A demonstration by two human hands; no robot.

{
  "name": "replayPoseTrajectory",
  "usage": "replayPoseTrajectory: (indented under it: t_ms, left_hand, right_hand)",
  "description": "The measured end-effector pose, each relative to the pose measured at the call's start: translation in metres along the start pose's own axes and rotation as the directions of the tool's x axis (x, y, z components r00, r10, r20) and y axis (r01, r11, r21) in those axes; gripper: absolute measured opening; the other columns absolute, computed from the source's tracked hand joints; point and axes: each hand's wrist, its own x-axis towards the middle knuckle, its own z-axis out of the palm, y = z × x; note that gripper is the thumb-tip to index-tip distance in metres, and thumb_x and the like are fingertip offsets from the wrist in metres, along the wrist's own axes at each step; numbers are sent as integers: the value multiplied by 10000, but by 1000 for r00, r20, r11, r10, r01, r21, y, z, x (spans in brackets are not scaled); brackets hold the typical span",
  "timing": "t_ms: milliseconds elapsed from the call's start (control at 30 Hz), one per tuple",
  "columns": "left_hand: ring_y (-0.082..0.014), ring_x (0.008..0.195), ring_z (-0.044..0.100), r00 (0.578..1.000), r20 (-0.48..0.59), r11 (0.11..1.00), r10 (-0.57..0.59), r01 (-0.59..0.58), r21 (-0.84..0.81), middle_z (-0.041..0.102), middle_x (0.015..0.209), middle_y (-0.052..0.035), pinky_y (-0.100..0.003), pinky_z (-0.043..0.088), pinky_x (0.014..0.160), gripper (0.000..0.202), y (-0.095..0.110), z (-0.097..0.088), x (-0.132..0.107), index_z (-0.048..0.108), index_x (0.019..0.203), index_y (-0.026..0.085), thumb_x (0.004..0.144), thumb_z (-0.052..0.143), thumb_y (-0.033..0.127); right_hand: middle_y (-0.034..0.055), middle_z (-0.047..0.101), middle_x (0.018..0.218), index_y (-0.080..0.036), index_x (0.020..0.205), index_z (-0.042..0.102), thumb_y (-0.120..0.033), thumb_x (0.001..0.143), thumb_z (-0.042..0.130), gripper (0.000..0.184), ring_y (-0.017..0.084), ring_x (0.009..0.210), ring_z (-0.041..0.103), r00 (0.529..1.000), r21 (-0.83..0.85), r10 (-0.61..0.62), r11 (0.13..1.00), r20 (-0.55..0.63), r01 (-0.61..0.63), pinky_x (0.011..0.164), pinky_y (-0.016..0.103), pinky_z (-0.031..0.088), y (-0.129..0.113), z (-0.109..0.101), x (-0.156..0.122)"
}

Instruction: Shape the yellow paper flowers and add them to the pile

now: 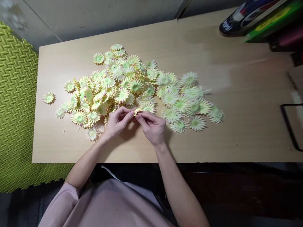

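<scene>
Between my fingertips is a small pale yellow artificial flower piece, mostly covered by the fingers. My left hand pinches it from the left, thumb against forefinger. From the right, my right hand pinches the same piece, and the two hands nearly meet. Just beyond them spreads a large heap of pale yellow-green artificial daisy heads, some with pinkish petal tips. To the right lies a looser group of daisy heads. One single daisy head rests apart at the far left.
The flowers lie on a light wooden table. A dark bottle and a green package stand at the back right. A black frame-like object sits at the right edge. Green textured foam matting borders the left side.
</scene>
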Motion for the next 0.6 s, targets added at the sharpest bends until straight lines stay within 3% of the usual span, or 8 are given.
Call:
replayPoseTrajectory:
  t_ms: [300, 600]
  left_hand:
    - [-182, 902, 739, 1000, 0, 1000, -6, 6, 30, 778, 1070, -99, -288, 580, 820, 395, 1, 0, 0, 663, 886, 154, 829, 717, 541]
    - [-199, 947, 752, 994, 2, 973, 109, -107, 203, 770, 1150, -105, -288, 579, 824, 325, -4, 0, -1, 668, 912, 163, 905, 643, 487]
  right_hand:
    - [61, 763, 898, -220, 861, 765, -376, 874, 711, 165, 195, 823, 732, 1000, -56, 7, 998, -2, -7, 732, 331, 638, -2, 2, -2]
    - [76, 766, 833, -208, 823, 756, -294, 870, 687, 120, 199, 730, 730, 991, -151, -125, 982, -53, 116, 623, 314, 621, -13, 7, -4]
